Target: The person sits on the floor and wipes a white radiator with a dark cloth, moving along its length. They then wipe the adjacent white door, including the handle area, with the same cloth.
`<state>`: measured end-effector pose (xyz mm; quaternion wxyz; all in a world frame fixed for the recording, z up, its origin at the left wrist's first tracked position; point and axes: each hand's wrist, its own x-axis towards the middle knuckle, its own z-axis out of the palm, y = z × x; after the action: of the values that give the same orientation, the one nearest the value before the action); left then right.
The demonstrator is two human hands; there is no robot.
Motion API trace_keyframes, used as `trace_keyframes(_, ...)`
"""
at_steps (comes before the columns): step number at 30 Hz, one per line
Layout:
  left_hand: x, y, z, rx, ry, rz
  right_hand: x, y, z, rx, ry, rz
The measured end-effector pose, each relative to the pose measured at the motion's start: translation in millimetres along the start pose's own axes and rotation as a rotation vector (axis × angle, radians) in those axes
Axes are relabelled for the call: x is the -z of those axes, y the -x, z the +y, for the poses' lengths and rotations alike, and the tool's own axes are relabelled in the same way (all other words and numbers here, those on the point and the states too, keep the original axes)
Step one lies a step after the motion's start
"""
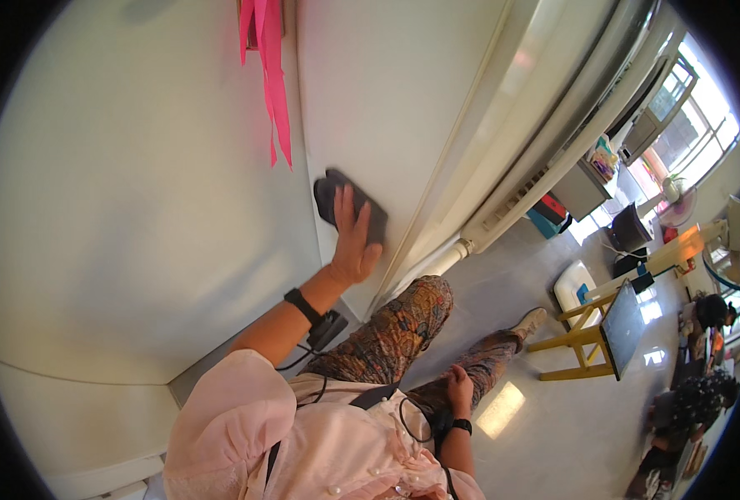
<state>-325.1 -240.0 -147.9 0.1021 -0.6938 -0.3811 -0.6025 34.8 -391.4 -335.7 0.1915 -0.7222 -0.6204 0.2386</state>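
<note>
My left hand [351, 250] is pressing a dark cloth [373, 219] against an upright white panel [376, 112], fingers laid flat over it. The cloth is slightly blurred, and part of it lies hidden under the fingers. To the left of a vertical seam is a broad white surface [157, 187]. Pink ribbons [274, 94] hang down it from a small framed opening. Low beside my patterned trousers [382, 337], my right hand [460, 390] hangs near the thigh with fingers loosely bent. Its palm is turned out of sight.
A white radiator [510, 206] with a pipe [451, 259] runs along the wall. On the grey floor [532, 419] stands a yellow wooden stool [579, 344] with a dark top, near a white scale-like platform [576, 287]. People [689, 406] are at the far right.
</note>
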Motion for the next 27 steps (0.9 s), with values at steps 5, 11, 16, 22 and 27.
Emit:
trace_keyframes(5,27.4,-126.3,21.7,-0.251,-0.037,0.146,6.0,6.0,-12.1,-0.042,-0.022,0.027)
trace_keyframes(11,29.9,-166.8,39.7,-0.191,0.274,0.336,6.7,6.1,-7.1,-0.092,-0.035,0.017)
trace_keyframes(16,21.8,-83.8,-11.6,-0.022,-0.093,0.27,-4.3,3.4,11.7,-0.076,-0.049,0.063)
trace_keyframes(22,-14.3,42.9,-68.8,0.674,0.198,0.203,-15.5,3.1,28.4,-0.08,-0.081,0.121)
trace_keyframes(27,11.5,-56.1,3.8,0.184,0.075,0.201,-19.1,-5.0,20.6,-0.113,-0.052,0.074)
